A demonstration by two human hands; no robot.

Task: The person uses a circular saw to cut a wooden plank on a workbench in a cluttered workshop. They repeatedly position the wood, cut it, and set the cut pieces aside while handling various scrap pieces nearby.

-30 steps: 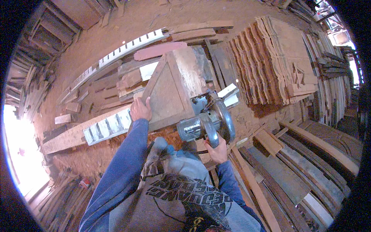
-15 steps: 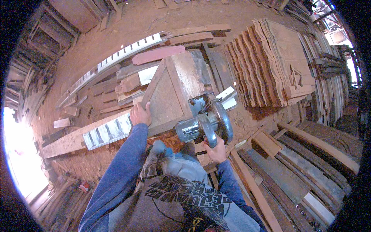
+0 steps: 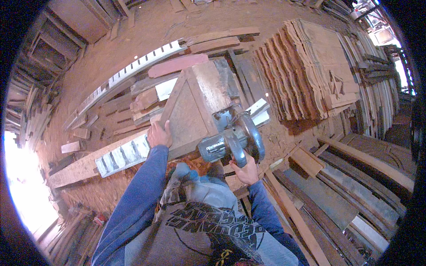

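Sawdust-brown workshop floor (image 3: 148,26), stack of wavy-edged boards (image 3: 306,71) ahead-right of your right hand. Your right hand (image 3: 246,170) is clamped on the handle of a circular saw (image 3: 215,148); saw sits just ahead-left of it, base at the near end of a broad plank (image 3: 206,86). Your left hand (image 3: 159,134) lies on the left edge of the triangular framed panel (image 3: 184,111), thumb apart from the fingers. Progress: saw is placed, panel looks whole where visible. Kerf, if any, hidden under saw; can't tell what's left. Vs. earlier: whole view slid; saw maybe slightly farther up plank. Both hands' holds unchanged.
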